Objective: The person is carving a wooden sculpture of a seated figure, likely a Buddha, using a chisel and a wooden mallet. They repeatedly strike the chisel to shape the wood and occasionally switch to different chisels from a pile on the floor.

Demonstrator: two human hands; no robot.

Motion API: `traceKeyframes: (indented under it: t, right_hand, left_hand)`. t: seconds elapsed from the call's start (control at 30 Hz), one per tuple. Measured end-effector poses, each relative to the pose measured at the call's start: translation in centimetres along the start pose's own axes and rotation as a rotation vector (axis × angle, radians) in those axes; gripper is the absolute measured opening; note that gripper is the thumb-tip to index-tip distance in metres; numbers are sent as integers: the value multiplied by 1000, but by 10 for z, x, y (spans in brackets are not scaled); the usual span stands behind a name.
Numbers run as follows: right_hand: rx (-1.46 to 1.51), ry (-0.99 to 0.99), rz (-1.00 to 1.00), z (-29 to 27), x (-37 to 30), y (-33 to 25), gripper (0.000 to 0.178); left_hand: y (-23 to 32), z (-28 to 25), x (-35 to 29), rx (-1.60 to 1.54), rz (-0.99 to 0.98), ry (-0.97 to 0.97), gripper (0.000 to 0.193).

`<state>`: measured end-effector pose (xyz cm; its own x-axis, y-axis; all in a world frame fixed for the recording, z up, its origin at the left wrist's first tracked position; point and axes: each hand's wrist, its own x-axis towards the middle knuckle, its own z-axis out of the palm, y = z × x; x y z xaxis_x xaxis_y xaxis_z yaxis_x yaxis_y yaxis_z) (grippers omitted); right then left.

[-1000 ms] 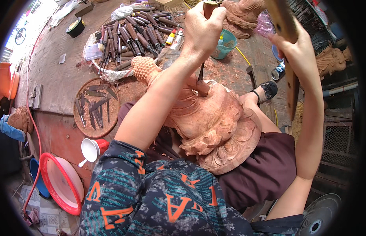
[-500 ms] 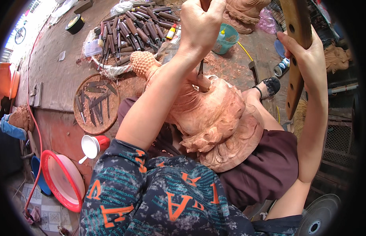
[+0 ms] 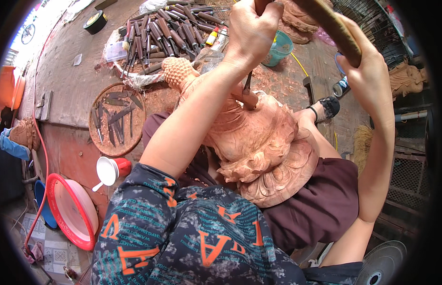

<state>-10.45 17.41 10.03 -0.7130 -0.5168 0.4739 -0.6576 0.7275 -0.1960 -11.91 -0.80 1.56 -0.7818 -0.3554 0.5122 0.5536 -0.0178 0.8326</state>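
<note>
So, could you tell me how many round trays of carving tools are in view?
2: a round tray of loose blades left of the wooden statue, and a fuller tray of wooden-handled chisels beyond its head. More may be hidden behind the arms.

- Soft, even daylight, brightest at the upper left, where the floor washes out.
- Shadows faint.
- Fisheye bends the edges; black rim all around.
- Raised hands perhaps slightly blurred.
</note>
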Motion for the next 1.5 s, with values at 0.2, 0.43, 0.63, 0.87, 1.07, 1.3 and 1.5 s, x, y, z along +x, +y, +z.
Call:
traceKeyframes:
  t: [0.2,0.43,0.63,0.87,1.07,1.3,1.5]
  right_hand:
    - [13,-43,27,0,-3,19,50]
    - [194,-75,145,-4,2,29,53]
    - [342,-38,150,-4,-2,26,51]
    - [227,8,60,-15,-13,0,31]
    - [-162,-197,68,-20,-30,-26,54]
    - [373,69,185,-23,-64,-16,52]
    - [433,110,231,-23,-64,-12,45]
  left_hand:
    - [4,2,-2,-26,-50,30,17]
    - [13,2,-9,-60,-62,59,11]
    - [20,-2,-15,-113,-111,64,11]
    - [23,-8,-27,-211,-53,35,13]
    - [12,-8,-39,-245,6,34,17]
    - [50,-8,-35,-511,-42,22,17]
    - [33,-8,-28,-216,31,79,21]
